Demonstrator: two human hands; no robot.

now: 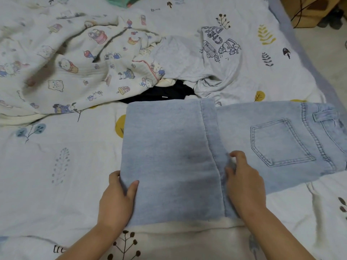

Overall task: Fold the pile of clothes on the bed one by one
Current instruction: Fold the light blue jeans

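Note:
Light blue jeans (272,141) lie flat on the bed, legs folded over toward the waist, back pocket facing up at the right. My left hand (117,201) grips the folded left edge of the jeans, thumb on top and fingers underneath. My right hand (244,182) pinches the hem end of the folded leg near the middle. Behind the jeans lies the pile: a grey T-shirt with a cartoon print (212,59), a black garment (165,93) and a cream piece, partly hidden under the quilt.
A crumpled cartoon-print quilt (62,64) covers the left back of the bed. The white bedsheet with leaf prints (56,166) stretches around the jeans. The bed's edge and floor (330,59) run along the right. A green object (120,0) sits at the far top.

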